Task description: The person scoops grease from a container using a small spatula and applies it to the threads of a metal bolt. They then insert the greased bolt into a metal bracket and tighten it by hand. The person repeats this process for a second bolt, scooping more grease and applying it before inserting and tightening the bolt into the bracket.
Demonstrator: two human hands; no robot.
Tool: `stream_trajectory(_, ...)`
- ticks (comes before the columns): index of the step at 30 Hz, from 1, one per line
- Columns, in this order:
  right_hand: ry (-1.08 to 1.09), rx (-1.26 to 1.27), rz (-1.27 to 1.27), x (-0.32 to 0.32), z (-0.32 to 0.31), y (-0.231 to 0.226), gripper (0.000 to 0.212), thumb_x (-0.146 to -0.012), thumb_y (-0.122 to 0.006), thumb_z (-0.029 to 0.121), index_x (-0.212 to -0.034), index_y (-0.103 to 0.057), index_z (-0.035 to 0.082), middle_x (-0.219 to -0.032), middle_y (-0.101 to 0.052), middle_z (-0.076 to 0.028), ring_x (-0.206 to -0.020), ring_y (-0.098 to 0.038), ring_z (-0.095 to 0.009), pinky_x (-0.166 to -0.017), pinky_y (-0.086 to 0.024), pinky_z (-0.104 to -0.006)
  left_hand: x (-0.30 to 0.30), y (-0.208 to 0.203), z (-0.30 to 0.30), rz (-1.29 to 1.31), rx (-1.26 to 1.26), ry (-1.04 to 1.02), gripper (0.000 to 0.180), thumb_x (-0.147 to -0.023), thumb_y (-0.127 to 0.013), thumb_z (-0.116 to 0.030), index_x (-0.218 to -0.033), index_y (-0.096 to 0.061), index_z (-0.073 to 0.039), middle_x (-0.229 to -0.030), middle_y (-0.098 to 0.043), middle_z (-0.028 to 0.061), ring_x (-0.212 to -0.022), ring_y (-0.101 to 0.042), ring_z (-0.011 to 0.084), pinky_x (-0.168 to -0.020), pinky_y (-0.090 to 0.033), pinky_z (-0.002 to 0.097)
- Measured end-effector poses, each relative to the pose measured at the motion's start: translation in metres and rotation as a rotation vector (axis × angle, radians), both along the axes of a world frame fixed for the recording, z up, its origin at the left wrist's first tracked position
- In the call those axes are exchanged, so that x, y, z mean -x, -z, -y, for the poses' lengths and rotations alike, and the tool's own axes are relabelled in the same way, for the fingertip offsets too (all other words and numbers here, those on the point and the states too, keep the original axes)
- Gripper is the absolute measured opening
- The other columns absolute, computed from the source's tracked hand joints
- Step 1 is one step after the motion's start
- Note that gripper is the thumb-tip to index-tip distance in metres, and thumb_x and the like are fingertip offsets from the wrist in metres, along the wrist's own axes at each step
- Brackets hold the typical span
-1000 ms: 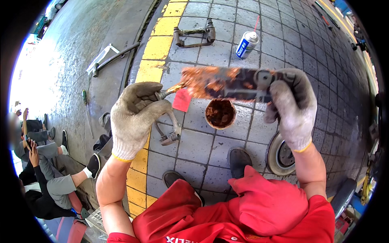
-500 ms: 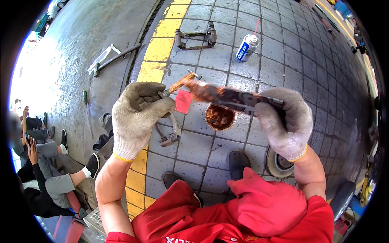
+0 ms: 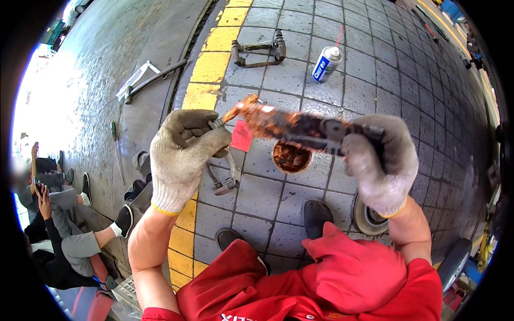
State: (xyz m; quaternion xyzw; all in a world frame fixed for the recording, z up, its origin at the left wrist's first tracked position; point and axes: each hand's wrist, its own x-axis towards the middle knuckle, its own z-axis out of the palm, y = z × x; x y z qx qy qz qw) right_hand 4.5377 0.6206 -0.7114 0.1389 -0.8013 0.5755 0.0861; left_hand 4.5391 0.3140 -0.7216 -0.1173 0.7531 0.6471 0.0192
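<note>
My left hand [image 3: 190,152], in a grey-white knit glove, pinches a metal pin [image 3: 235,111] by its lower end. Brown grease coats the pin, which looks like a brake caliper slide pin. In my gloved right hand [image 3: 381,160] is a long dark flat tool [image 3: 308,127], blurred, its left half smeared with the same grease. The tool's greasy end meets or overlaps the pin's tip. Below the tool, an open round can [image 3: 292,159] of brown grease stands on the tiles. Near my left hand lie a red square piece [image 3: 242,136] and a metal bracket [image 3: 230,176].
Farther off are a brake caliper bracket [image 3: 259,51] and a spray can [image 3: 327,64] with a red straw. A brake disc [image 3: 369,214] lies by my right foot. Left, on the floor, are a screwdriver [image 3: 116,147] and a bar tool [image 3: 155,80]. People [image 3: 64,224] sit at far left.
My right hand and the dark tool have shifted slightly right and down, the greasy end still at the pin. The left hand has hardly moved.
</note>
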Motion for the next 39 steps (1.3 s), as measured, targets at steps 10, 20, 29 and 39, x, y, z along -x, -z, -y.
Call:
stream_trajectory(10, 0.078, 0.154, 0.09, 0.0, 0.003, 0.001, 0.016, -0.098, -0.077, 0.001, -0.112, -0.072, -0.002, -0.084, -0.076, -0.009, -0.073, -0.071, -0.01, -0.066, -0.057, -0.0288, -0.001, -0.002, -0.002, 0.029, -0.109, -0.026, 0.032, -0.104, -0.073, -0.013, -0.128, -0.063, 0.006, -0.104, -0.076, 0.0141, -0.086, -0.077, 0.0202, -0.08, -0.064, 0.0327)
stream_trajectory(20, 0.066, 0.113, 0.07, -0.001, 0.0, 0.003, 0.015, -0.098, -0.077, 0.001, -0.112, -0.073, -0.002, -0.088, -0.077, -0.009, -0.076, -0.073, -0.014, -0.069, -0.058, -0.0305, -0.001, 0.007, -0.002, 0.055, -0.257, -0.033, 0.03, -0.109, -0.068, -0.021, -0.127, -0.061, 0.002, -0.1, -0.072, 0.0111, -0.08, -0.073, 0.0179, -0.072, -0.059, 0.0304)
stream_trajectory(29, 0.086, 0.12, 0.064, 0.0, -0.002, 0.002, 0.018, -0.098, -0.078, 0.001, -0.114, -0.071, -0.004, -0.09, -0.076, -0.008, -0.077, -0.071, -0.012, -0.07, -0.058, -0.0284, 0.002, 0.021, 0.008, 0.131, -0.495, -0.016, 0.031, -0.111, -0.069, -0.031, -0.123, -0.063, -0.003, -0.096, -0.07, 0.0082, -0.074, -0.071, 0.0162, -0.064, -0.059, 0.0294)
stream_trajectory(39, 0.134, 0.207, 0.128, 0.001, -0.002, 0.003, 0.019, -0.098, -0.075, -0.004, -0.116, -0.069, -0.001, -0.092, -0.074, -0.005, -0.073, -0.065, -0.008, -0.067, -0.054, -0.0264, 0.003, 0.023, 0.012, 0.171, -0.582, -0.012, 0.031, -0.111, -0.069, -0.034, -0.122, -0.064, -0.005, -0.096, -0.071, 0.0071, -0.074, -0.074, 0.0167, -0.064, -0.062, 0.0307)
